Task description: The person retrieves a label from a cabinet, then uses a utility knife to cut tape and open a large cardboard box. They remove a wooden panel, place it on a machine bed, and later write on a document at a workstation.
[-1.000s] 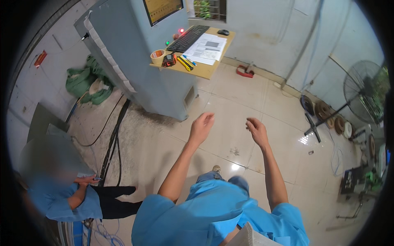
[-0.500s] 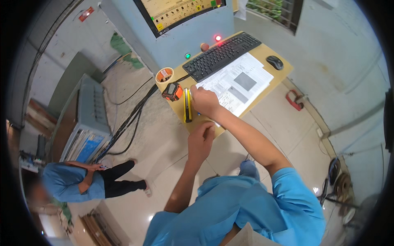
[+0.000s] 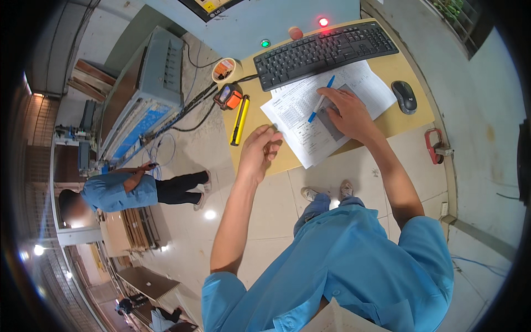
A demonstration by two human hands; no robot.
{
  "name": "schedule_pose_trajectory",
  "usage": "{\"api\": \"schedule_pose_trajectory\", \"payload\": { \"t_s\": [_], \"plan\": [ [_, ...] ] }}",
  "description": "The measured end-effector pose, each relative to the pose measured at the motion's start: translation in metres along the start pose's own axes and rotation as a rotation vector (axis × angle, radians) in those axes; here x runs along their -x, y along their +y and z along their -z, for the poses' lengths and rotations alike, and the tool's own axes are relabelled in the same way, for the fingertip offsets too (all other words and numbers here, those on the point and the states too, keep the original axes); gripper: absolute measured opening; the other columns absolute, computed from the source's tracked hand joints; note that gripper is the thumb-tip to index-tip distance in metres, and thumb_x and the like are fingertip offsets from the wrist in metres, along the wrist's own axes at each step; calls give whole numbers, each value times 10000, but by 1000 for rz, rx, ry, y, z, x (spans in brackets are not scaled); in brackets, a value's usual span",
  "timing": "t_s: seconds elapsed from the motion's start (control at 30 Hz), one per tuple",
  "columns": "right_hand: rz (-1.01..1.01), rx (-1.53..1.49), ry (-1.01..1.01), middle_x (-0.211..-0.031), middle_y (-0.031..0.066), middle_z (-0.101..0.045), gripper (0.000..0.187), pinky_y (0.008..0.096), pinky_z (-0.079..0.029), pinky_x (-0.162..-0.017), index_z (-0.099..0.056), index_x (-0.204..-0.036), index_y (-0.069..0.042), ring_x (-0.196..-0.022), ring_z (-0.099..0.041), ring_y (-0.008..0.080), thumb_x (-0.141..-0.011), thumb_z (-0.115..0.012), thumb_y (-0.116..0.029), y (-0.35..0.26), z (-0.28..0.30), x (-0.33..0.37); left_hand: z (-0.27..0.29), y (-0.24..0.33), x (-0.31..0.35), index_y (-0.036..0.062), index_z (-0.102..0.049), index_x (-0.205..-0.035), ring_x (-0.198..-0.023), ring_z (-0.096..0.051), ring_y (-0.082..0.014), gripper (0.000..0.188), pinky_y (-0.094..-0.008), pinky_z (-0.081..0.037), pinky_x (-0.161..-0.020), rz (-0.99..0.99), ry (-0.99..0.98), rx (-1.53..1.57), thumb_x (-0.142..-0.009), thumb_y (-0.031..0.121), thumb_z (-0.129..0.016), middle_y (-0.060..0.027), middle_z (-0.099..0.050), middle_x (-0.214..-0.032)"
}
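My right hand [image 3: 352, 115] is over the printed sheets [image 3: 298, 130] on the small table. Its fingers close on a blue-and-white pen [image 3: 321, 101], which slants across the papers. The thumb is partly tucked beside the palm. My left hand [image 3: 259, 150] hovers by the sheets' left edge, its fingers loosely curled and apart, with nothing visible in them. Left of that hand lies a yellow-and-black box cutter [image 3: 239, 120]. Just beyond the cutter sits an orange-and-black tape measure [image 3: 229, 96].
A black keyboard [image 3: 326, 54] lies along the table's back, with a mouse [image 3: 405, 97] at right. A tape roll [image 3: 227, 71] holding small items stands at the back left corner. Black cables [image 3: 194, 100] run off leftward. Another person [image 3: 130, 188] stands at left beside a grey cabinet [image 3: 160, 72].
My right hand has moved from beside the box cutter to the middle of the sheets, with the pen. My left hand has come up to the papers' left edge. The whole view has shifted.
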State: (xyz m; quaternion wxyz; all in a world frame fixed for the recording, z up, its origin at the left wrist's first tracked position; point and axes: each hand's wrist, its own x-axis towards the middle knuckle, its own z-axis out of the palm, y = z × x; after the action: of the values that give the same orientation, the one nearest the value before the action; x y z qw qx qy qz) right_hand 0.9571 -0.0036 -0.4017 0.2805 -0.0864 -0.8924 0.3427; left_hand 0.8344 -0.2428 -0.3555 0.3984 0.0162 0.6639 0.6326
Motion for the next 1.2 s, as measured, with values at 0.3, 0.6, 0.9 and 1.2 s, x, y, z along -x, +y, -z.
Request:
{"api": "schedule_pose_trajectory", "payload": {
  "t_s": [0.3, 0.6, 0.9, 1.2],
  "plan": [
    [-86, -39, -52, -1216, 204, -609, 456, 455, -409, -1039, -492, -1290, -17, -1204, -526, 391, -845, -590, -42, 6, -3, 1, -30, -13, -10, 56, -639, -877, -597, -427, -34, 174, -219, -334, -529, -80, 78, -335, -942, 217, -625, 34, -536, -680],
    [-21, 137, 64, -1234, 205, -594, 469, 442, -388, -1071, -461, -1305, -4, -1227, -526, 347, -868, -605, -97, 3, -25, -3, 4, -19, 41, -13, -625, -776, -643, -436, -87, 301, -256, -328, -592, -153, 350, -431, -890, 265, -610, 20, -528, -704],
    [-227, 250, 91, -1380, 218, -502, 551, 476, -290, -1146, -339, -1431, -17, -1354, -411, 361, -933, -543, -136, -13, -53, -8, 85, -24, 155, -27, -678, -997, -701, -522, -64, 273, -214, -383, -646, -75, 407, -317, -884, 204, -585, 15, -612, -773],
    [-262, -368, 459, -1141, 108, -641, 411, 360, -507, -916, -517, -1282, -38, -1054, -646, 234, -879, -583, 3, -20, -16, -23, 132, 18, 192, -63, -559, -719, -634, -512, -152, 252, -267, -383, -616, -411, 20, -141, -697, 187, -541, -75, -554, -673]
  ]
}}
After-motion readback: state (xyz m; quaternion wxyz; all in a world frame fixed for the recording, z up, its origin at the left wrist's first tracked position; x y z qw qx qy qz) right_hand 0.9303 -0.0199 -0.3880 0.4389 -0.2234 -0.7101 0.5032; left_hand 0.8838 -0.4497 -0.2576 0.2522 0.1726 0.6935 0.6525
